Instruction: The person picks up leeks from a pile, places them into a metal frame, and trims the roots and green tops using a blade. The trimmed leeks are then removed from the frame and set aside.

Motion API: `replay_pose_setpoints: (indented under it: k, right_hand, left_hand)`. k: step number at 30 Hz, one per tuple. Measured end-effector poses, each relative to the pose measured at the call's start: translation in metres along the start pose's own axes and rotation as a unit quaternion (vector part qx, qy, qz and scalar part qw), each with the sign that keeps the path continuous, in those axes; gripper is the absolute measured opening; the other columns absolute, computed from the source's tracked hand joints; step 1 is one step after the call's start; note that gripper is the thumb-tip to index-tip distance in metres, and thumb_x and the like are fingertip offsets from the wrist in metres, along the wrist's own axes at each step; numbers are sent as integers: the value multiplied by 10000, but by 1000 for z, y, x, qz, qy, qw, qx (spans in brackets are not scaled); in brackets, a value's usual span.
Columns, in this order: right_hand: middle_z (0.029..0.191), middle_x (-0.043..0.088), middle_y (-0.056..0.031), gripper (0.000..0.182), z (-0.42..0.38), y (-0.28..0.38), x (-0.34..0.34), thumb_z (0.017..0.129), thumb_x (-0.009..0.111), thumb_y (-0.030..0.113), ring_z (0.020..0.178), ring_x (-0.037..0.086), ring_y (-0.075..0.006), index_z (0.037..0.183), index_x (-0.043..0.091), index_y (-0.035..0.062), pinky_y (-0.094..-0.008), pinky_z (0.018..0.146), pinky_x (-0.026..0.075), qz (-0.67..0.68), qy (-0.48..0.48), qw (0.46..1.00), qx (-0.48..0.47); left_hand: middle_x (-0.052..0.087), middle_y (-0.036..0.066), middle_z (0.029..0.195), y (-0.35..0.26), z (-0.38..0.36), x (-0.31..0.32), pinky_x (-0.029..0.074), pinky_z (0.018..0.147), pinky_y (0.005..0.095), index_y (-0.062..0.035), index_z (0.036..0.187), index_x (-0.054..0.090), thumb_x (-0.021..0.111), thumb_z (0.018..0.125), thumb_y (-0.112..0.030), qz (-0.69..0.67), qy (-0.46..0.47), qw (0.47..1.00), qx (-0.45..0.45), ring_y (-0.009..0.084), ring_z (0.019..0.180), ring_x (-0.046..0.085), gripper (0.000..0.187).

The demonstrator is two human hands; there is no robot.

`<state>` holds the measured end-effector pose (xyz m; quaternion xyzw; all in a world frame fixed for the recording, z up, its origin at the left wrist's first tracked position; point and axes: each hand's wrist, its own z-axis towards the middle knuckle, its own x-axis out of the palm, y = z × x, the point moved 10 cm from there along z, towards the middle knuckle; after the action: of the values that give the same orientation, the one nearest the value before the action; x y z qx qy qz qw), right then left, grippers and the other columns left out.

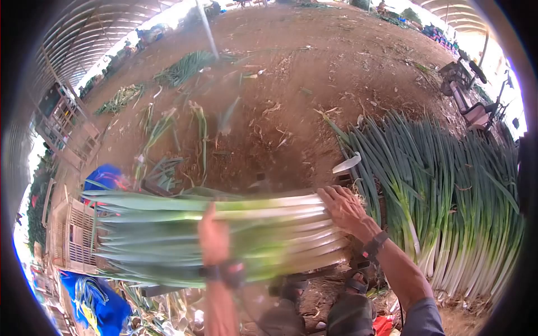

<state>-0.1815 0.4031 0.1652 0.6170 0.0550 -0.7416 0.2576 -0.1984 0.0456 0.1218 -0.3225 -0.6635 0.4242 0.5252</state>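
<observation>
A wide bundle of green onions (291, 215) lies crosswise in front of me, leaves to the left and white ends to the right. My left hand (214, 238) is on the middle of the bundle, its fingers smeared by motion and its thumb pointing to the far side. At the far right corner, my right hand (343, 208) lies over the white ends with its fingers stretched out along them. Dark bands circle both wrists.
Many more green onions (443, 196) stand in a thick row at the right. Bamboo crates (81, 232) and a blue plastic sheet (103, 308) are on the left. Loose leaves (188, 67) litter the dirt ground ahead. A three-wheeled vehicle (471, 95) is parked at the back right.
</observation>
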Motion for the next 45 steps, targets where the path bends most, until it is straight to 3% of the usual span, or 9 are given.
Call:
replay_pose_setpoints:
  k: [11, 13, 15, 18, 25, 28, 37, 40, 45]
  right_hand:
    - [1175, 646, -112, 412, 18, -34, 56, 865, 655, 89, 1140, 597, -276, 1264, 578, 17, -414, 930, 505, -179, 87, 980, 19]
    - [1127, 646, -102, 340, 16, -38, 61, 867, 652, 72, 1081, 616, -251, 1198, 589, 24, -396, 870, 516, -190, 101, 976, 32]
    - [1048, 650, -73, 238, 14, -41, 65, 876, 645, 52, 1015, 624, -208, 1112, 616, 41, -371, 800, 511, -182, 113, 975, 58]
    - [1039, 644, -67, 203, 14, -37, 64, 883, 638, 54, 931, 654, -201, 1085, 622, 52, -335, 753, 525, -191, 135, 972, 35]
    - [996, 639, -160, 393, 18, -51, 78, 817, 668, -7, 832, 699, -291, 1188, 543, -45, -374, 740, 593, -76, 90, 993, 27]
    - [973, 688, -185, 132, 21, -41, 44, 857, 619, 2, 860, 712, -332, 987, 642, -9, -433, 736, 578, -2, 36, 999, 26]
    - [1127, 617, -157, 375, 2, -33, 63, 844, 661, 73, 1008, 652, -247, 1194, 627, -57, -328, 871, 569, -191, 111, 974, -47]
    - [1202, 600, -150, 390, -21, -18, 53, 915, 589, 152, 1133, 595, -297, 1277, 617, 9, -400, 976, 496, -334, -54, 936, -92]
    - [1087, 676, -104, 233, -4, -22, 55, 876, 658, 102, 925, 656, -203, 1107, 670, 73, -324, 804, 560, -341, -72, 936, -53]
  left_hand:
    - [700, 227, 1158, 13, -31, 46, 604, 913, 434, 64, 1164, 626, 663, 973, -101, 222, 95, 945, -223, 322, 1154, 693, 254]
    - [719, 143, 1192, 1, -19, 44, 500, 1045, 498, 4, 1243, 650, 717, 957, -201, 509, 122, 843, -121, 288, 1223, 647, 358]
    - [707, 113, 1243, -30, -13, 75, 389, 1162, 549, -32, 1275, 663, 729, 947, -251, 763, 128, 626, 99, 292, 1302, 590, 401]
    - [624, 93, 1384, -45, -2, 94, 182, 1257, 568, -69, 1370, 612, 701, 949, -302, 827, 166, 444, 301, 301, 1422, 455, 489]
    - [485, 107, 1512, -2, 32, 44, 152, 1261, 585, -72, 1505, 470, 673, 969, -294, 811, 226, 511, 174, 306, 1462, 374, 615]
    - [554, 95, 1413, -10, 27, 51, 201, 1241, 594, -75, 1444, 529, 722, 925, -294, 799, 210, 516, 228, 292, 1380, 452, 595]
    - [569, 88, 1393, -12, 22, 56, 230, 1214, 548, -110, 1416, 568, 746, 888, -223, 767, 239, 544, 242, 299, 1353, 469, 569]
    - [589, 78, 1332, -8, 24, 61, 274, 1176, 546, -128, 1380, 609, 768, 857, -214, 766, 260, 532, 249, 306, 1295, 501, 553]
    - [573, 88, 1334, 5, 37, 44, 201, 1246, 571, -129, 1360, 611, 778, 827, -204, 773, 235, 550, 210, 307, 1337, 460, 564]
